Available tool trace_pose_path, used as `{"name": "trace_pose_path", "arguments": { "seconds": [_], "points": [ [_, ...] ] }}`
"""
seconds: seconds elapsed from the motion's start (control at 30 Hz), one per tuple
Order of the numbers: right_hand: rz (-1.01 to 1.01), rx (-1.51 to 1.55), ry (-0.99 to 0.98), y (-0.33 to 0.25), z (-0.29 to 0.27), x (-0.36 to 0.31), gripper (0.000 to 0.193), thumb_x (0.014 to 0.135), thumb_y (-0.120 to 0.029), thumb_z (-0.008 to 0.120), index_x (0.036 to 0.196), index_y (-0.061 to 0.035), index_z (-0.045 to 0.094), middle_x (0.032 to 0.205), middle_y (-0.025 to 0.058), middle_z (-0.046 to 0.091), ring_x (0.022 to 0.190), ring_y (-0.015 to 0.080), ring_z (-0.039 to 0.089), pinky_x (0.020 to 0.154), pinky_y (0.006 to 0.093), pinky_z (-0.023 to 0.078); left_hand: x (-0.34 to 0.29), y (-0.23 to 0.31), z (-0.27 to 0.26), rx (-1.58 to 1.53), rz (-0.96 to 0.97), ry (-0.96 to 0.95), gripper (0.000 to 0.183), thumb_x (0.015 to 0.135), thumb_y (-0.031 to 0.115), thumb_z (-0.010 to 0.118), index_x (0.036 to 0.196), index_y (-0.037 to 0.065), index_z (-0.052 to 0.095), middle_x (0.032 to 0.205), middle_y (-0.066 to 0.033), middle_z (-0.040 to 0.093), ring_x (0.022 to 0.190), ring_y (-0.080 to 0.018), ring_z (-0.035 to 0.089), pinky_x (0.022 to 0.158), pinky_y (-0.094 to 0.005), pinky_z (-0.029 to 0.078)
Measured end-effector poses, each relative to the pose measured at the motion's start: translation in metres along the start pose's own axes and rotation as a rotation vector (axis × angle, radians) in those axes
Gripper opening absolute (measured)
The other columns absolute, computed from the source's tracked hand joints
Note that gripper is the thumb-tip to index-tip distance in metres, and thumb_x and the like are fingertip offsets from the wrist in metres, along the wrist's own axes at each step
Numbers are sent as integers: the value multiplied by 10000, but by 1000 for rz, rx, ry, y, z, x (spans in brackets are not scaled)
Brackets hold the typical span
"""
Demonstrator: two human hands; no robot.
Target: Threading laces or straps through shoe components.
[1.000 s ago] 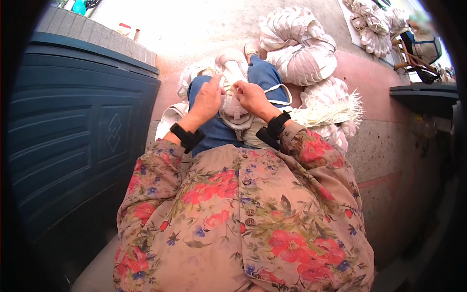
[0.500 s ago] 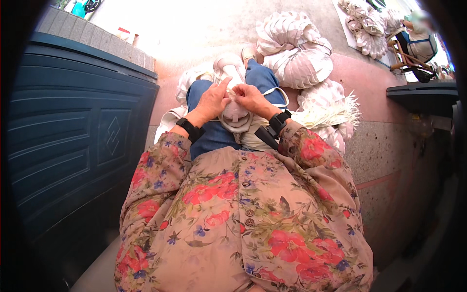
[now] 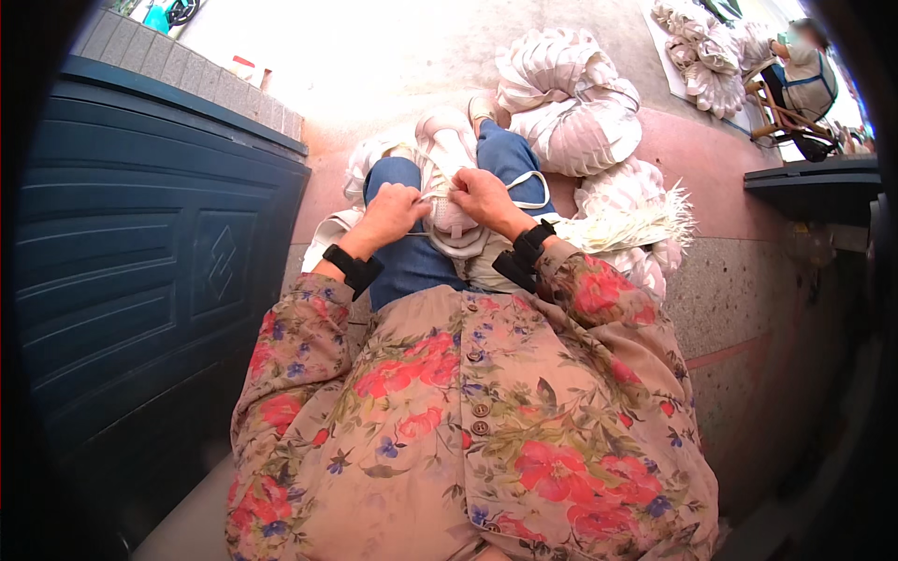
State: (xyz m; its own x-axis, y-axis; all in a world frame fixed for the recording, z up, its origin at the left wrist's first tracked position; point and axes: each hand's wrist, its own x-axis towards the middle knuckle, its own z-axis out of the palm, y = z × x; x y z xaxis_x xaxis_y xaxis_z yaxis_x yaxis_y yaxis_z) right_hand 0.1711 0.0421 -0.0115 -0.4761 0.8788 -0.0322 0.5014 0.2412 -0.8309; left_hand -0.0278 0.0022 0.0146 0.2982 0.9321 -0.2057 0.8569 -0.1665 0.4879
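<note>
A white shoe upper (image 3: 453, 218) rests between my knees, its rounded toe toward me. My left hand (image 3: 391, 215) is closed at the left of the upper, pinching a pale shoelace (image 3: 427, 197) that runs to the lacing area. My right hand (image 3: 488, 198) is closed over the upper's right side, thumb and fingers pinched together at the lace; its fingertips are partly hidden. A loop of white cord (image 3: 546, 192) lies over my right thigh. Beside that thigh a thick bunch of cream laces (image 3: 641, 221) lies on more uppers.
Coiled stacks of white shoe uppers (image 3: 580, 122) lie on the floor ahead to the right. A dark blue panelled door (image 3: 140, 215) stands close at my left. Far right, another person (image 3: 806, 79) sits near more stacked uppers (image 3: 706, 56). A dark ledge (image 3: 814, 187) juts in at the right.
My left hand has moved down and left, away from the right hand, and its fingers have closed on the lace. My right hand has shifted only slightly.
</note>
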Motion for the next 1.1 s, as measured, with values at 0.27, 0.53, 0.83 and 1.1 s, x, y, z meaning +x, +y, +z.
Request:
{"name": "trace_pose_path", "arguments": {
  "seconds": [0.27,0.53,0.83,1.1],
  "points": [
    [503,1123,164,6,-38,-7,172,893,-213,524,851,-54,575,878,71,620,852,202,593,786,370,440,-9,-12,-45,-1398,-225,319,184,888,187,509,882,40,620,914,-99,636,882,-242,571,782,-378,431],
    [57,1629,564,72,-194,-66,214,961,-177,395,821,-54,501,715,33,509,679,157,505,782,342,444,-115,-127,-142,-2089,152,733,172,933,125,412,810,25,479,741,-60,469,688,-176,450,722,-347,398],
    [350,922,802,59,-210,-93,164,954,-230,458,820,-139,483,575,-82,300,456,28,264,374,192,230,-121,-126,-116,-1558,-455,779,135,925,162,504,807,97,496,635,33,402,512,-67,380,482,-238,341],
    [-46,-21,118,10,-58,-33,242,714,-105,657,949,-58,625,862,111,630,779,257,616,695,347,483,-40,-26,-47,-1067,-440,375,511,822,91,576,1267,-69,383,788,-36,591,605,-78,538,506,-182,403]
  ]
}}
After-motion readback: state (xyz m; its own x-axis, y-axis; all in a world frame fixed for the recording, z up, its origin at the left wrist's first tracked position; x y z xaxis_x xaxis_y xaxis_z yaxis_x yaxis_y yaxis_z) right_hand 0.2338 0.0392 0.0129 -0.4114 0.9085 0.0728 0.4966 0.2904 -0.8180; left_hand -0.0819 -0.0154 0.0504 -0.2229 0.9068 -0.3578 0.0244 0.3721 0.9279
